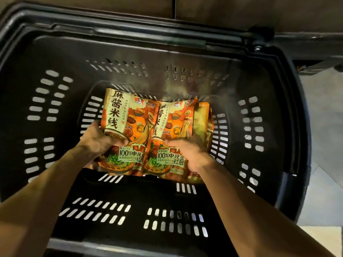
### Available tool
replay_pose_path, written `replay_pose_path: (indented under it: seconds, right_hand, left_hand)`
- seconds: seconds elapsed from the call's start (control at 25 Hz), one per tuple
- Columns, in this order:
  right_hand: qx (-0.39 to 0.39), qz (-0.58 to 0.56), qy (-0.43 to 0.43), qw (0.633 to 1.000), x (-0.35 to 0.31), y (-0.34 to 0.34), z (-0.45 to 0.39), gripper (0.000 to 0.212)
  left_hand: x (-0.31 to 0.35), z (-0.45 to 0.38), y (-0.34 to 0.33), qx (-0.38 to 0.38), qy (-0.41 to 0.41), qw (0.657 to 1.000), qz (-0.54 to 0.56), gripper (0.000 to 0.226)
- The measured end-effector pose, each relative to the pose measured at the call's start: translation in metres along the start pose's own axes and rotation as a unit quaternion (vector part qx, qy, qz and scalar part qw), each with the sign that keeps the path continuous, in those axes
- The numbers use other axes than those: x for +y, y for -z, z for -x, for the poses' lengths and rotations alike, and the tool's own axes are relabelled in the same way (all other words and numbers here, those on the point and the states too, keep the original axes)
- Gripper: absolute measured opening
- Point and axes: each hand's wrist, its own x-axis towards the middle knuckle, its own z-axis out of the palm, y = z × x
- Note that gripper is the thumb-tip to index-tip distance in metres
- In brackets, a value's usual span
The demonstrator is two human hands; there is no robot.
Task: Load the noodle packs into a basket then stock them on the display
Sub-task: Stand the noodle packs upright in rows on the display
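Observation:
Deep inside a black slotted basket (55, 108) lie orange noodle packs with Chinese print. My left hand (98, 140) grips the left noodle pack (128, 117) at its lower left edge, thumb curled over the front. My right hand (189, 154) holds the right noodle pack (178, 119) at its lower right side, fingers curled over its face. More orange packs (207, 123) peek out behind and beneath the right one. Both forearms reach down into the basket from its near rim.
The basket's folded handle (148, 37) lies along the far rim. Beyond it is a brown wall or floor surface (241, 12), and light grey floor tiles (324, 117) show at the right. Bare basket floor (130, 191) lies nearer to me.

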Motion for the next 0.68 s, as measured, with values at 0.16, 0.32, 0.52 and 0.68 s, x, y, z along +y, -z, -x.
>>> replay_pose_path:
  seconds: [0.16,0.32,0.52,0.68]
  right_hand:
    - [0.012,0.015,-0.014,1.000,-0.012,0.003,0.007,0.060]
    - [-0.008,0.002,0.021,1.000,-0.003,0.011,0.023,0.051]
    - [-0.060,-0.019,0.059,0.996,-0.018,0.034,0.089,0.033]
    - [-0.096,0.004,0.138,0.986,-0.055,0.066,0.178,0.023]
  left_hand:
    - [0.003,0.012,0.001,0.014,0.018,1.000,-0.009,0.065]
    - [0.014,0.035,0.009,-0.014,0.011,1.000,0.025,0.061]
    - [0.021,0.092,0.027,0.016,0.000,0.995,0.098,0.048]
    - [0.050,0.170,0.066,0.059,-0.016,0.988,0.142,0.049]
